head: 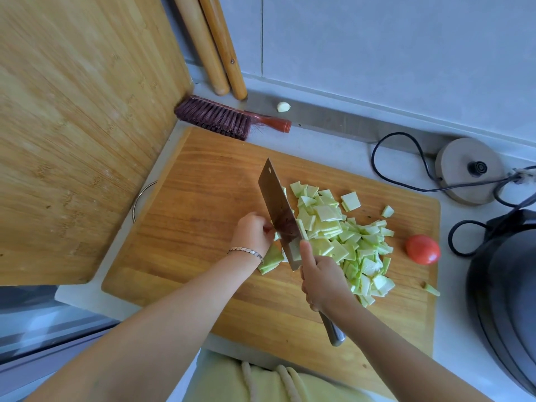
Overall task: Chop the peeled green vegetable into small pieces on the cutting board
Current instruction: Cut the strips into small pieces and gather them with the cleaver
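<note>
A wooden cutting board [203, 198] lies on the counter in front of me. A pile of pale green chopped pieces [348, 236] covers its right half. My right hand [319, 277] grips the handle of a steel cleaver [278, 210], whose blade stands on edge across the board. My left hand [252, 230] is curled just left of the blade, pressing down a small stack of uncut green slices [271, 261]. The blade rests against my left knuckles, with the slices partly hidden under the hand.
A red tomato [423, 249] sits at the board's right edge. A kettle base [470, 169] with its black cord and a dark appliance [504, 300] stand to the right. A brush [229, 118], a garlic clove [283, 106], two rolling pins [214, 47] and a large upright board [81, 126] stand behind.
</note>
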Tool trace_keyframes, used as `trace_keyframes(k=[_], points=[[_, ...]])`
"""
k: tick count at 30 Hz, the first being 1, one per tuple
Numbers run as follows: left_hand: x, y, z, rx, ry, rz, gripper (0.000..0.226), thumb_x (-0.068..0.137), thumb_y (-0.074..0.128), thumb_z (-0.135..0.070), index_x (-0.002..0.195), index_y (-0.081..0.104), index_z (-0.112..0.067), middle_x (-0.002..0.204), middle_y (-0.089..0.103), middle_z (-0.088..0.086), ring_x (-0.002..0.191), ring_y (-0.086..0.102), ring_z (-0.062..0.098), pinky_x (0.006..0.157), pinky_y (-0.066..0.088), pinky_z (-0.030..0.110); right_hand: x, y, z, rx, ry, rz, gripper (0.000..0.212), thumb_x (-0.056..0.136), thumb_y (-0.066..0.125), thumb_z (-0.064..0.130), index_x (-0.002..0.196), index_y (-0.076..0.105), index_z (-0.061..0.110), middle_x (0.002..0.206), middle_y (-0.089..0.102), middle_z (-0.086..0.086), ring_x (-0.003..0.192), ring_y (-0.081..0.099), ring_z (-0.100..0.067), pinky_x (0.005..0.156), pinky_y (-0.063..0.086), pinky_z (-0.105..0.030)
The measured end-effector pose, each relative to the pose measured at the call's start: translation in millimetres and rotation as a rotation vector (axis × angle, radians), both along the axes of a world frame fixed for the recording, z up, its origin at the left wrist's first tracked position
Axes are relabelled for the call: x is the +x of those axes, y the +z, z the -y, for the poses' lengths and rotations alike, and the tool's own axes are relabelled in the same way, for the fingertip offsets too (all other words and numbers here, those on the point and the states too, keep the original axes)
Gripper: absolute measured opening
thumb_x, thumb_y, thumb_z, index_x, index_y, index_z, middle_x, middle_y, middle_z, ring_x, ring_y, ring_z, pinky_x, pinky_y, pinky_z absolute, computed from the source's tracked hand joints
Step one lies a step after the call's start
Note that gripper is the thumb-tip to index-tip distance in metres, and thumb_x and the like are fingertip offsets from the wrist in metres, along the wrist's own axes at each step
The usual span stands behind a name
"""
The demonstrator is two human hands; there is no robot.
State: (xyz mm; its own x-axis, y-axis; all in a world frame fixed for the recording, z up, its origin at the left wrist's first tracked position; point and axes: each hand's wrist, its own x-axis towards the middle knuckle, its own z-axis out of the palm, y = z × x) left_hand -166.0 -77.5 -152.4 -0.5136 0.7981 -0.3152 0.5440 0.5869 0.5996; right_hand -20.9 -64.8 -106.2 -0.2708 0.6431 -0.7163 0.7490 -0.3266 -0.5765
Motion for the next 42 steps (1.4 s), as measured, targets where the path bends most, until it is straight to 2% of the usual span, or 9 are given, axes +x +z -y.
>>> trace_keyframes(k=[8, 21, 23, 25, 28, 31, 34, 39, 42], points=[[0, 4, -2, -0.057, 0.029, -0.007, 0.015, 0.083, 0.056, -0.009, 0.078, 0.068, -0.002, 0.088, 0.064, 0.013, 0.082, 0.060, 0.029, 0.066, 0.044, 0.028, -10, -9, 5, 0.105, 0.068, 0.040, 0.056, 0.095, 0.025, 0.055, 0.056, 0.026, 0.015, 0.051, 0.031, 0.000, 0.044, 0.029, -0.014, 0.049, 0.028, -0.027], [2, 6, -9, 0.064, 0.176, 0.109, 0.016, 0.086, 0.056, -0.006, 0.095, 0.069, -0.006, 0.099, 0.069, 0.011, 0.089, 0.065, 0.024, 0.078, 0.051, 0.027, -2, 4, -36, -0.028, 0.010, -0.049, 0.058, 0.093, 0.029, 0.059, 0.059, 0.036, 0.013, 0.046, 0.036, 0.000, 0.034, 0.033, -0.015, 0.040, 0.032, -0.023], [-3, 20, -7, 0.164, 0.195, -0.032, 0.023, 0.089, 0.050, -0.006, 0.109, 0.063, -0.008, 0.112, 0.061, 0.011, 0.090, 0.062, 0.025, 0.075, 0.052, 0.031, -2, 11, -43, -0.013, 0.071, -0.032, 0.057, 0.092, 0.030, 0.060, 0.062, 0.038, 0.013, 0.049, 0.037, -0.001, 0.037, 0.033, -0.016, 0.042, 0.031, -0.024], [-10, 38, -6, 0.428, 0.113, -0.278, 0.026, 0.088, 0.051, -0.010, 0.112, 0.059, -0.007, 0.113, 0.057, 0.015, 0.085, 0.061, 0.025, 0.067, 0.054, 0.032, -4, 21, -50, 0.047, 0.212, 0.018, 0.056, 0.093, 0.029, 0.060, 0.066, 0.042, 0.012, 0.053, 0.039, -0.003, 0.042, 0.035, -0.017, 0.047, 0.032, -0.027], [-22, 70, -8, 0.669, -0.164, -0.449, 0.031, 0.086, 0.047, -0.023, 0.109, 0.060, -0.007, 0.114, 0.057, 0.017, 0.091, 0.060, 0.025, 0.080, 0.050, 0.033, -7, 39, -63, 0.208, 0.502, 0.141, 0.061, 0.093, 0.026, 0.061, 0.069, 0.047, 0.010, 0.057, 0.044, -0.003, 0.049, 0.041, -0.017, 0.050, 0.034, -0.029], [-28, 94, -15, 0.284, -0.511, -0.248, 0.046, 0.090, 0.038, -0.045, 0.125, 0.052, -0.018, 0.137, 0.046, 0.005, 0.113, 0.053, 0.019, 0.095, 0.046, 0.039, -9, 53, -77, 0.385, 0.783, 0.238, 0.064, 0.091, 0.024, 0.064, 0.068, 0.048, 0.010, 0.060, 0.050, -0.003, 0.052, 0.045, -0.016, 0.049, 0.036, -0.027], [-28, 87, -18, -0.122, -0.700, -0.187, 0.050, 0.093, 0.027, -0.050, 0.140, 0.027, -0.034, 0.154, 0.014, -0.008, 0.141, 0.015, 0.013, 0.115, 0.015, 0.046, -9, 60, -86, 0.535, 1.032, 0.318, 0.066, 0.089, 0.022, 0.068, 0.068, 0.051, 0.012, 0.063, 0.053, -0.001, 0.057, 0.051, -0.016, 0.051, 0.038, -0.028], [-20, 75, -17, -0.252, -0.642, 0.051, 0.045, 0.098, 0.018, -0.042, 0.143, 0.018, -0.035, 0.155, 0.006, -0.004, 0.143, 0.003, 0.014, 0.114, 0.005, 0.040, -12, 73, -96, 0.682, 1.258, 0.337, 0.057, 0.090, 0.022, 0.067, 0.104, 0.061, 0.027, 0.072, 0.058, -0.001, 0.071, 0.056, -0.020, 0.060, 0.042, -0.030], [-19, 75, -23, -0.315, -0.579, 0.176, 0.048, 0.098, 0.018, -0.043, 0.145, 0.013, -0.032, 0.156, 0.001, 0.001, 0.143, -0.004, 0.017, 0.114, -0.001, 0.043, -13, 79, -104, 0.746, 1.315, 0.358, 0.058, 0.090, 0.024, 0.066, 0.104, 0.061, 0.024, 0.070, 0.056, 0.001, 0.068, 0.052, -0.019, 0.060, 0.040, -0.030]])
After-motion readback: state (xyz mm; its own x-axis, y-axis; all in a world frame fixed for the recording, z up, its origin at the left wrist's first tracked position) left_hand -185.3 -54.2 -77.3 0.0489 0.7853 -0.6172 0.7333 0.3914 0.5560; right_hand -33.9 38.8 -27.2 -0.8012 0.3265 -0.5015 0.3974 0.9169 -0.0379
